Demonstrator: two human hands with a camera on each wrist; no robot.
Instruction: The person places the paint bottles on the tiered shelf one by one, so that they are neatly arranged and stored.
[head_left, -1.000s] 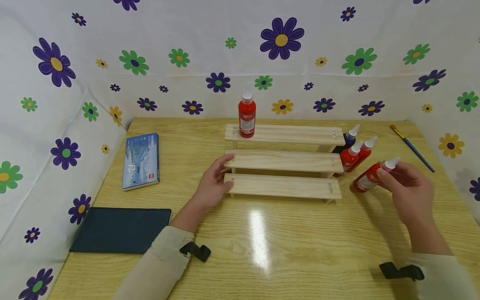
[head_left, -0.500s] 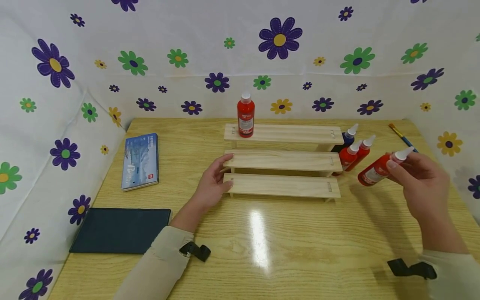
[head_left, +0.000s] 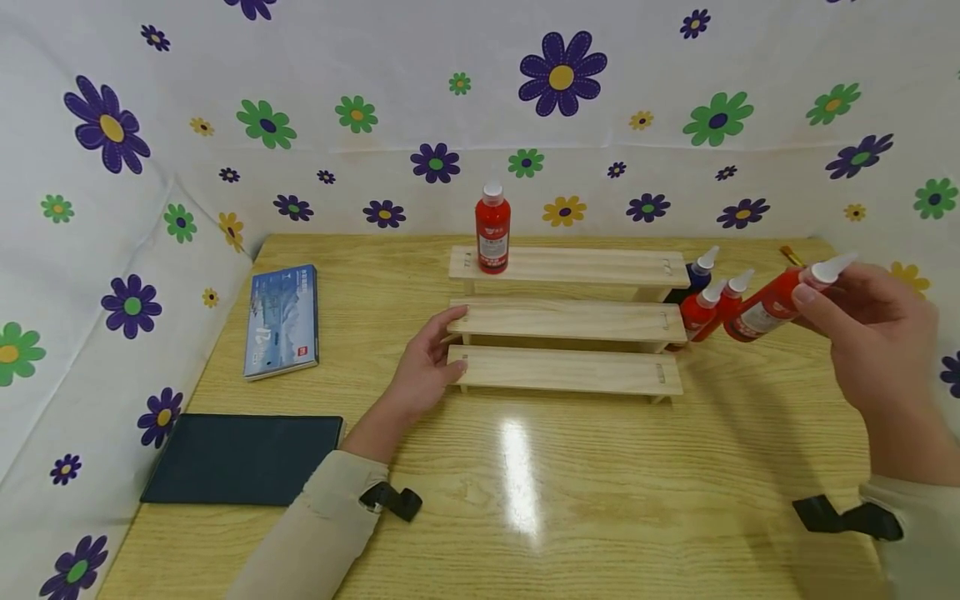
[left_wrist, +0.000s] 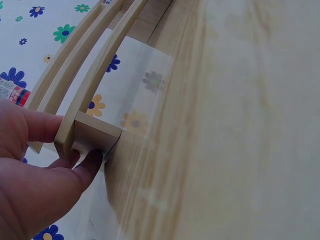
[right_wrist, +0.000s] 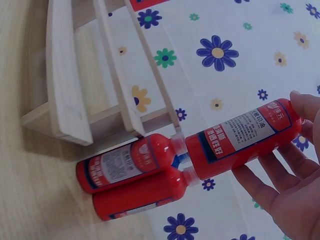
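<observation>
- The right hand (head_left: pixel 881 350) grips a red bottle (head_left: pixel 767 308) with fingers and thumb around its upper part, just below the white tip.
- That bottle is up off the table (head_left: pixel 600 492), at the right of the scene, leaning so its tip points up and to the right.
- The left hand (head_left: pixel 420 367) holds the left end of the wooden rack (head_left: pixel 566 321), its fingers and thumb curled about the two nearer steps.
- By the rack's right end, two more red bottles, a nearer one (head_left: pixel 697 315) and a farther one (head_left: pixel 729 308), stand close together; a blue bottle (head_left: pixel 699 277) is behind them.
- Another red one, the step bottle (head_left: pixel 492 236), stands upright on the far step's left end.
- Over on the left lies a box (head_left: pixel 281 322), with a dark board (head_left: pixel 243 460) nearer me.
- At far right a brush (head_left: pixel 789 254) is mostly hidden behind the right hand.
</observation>
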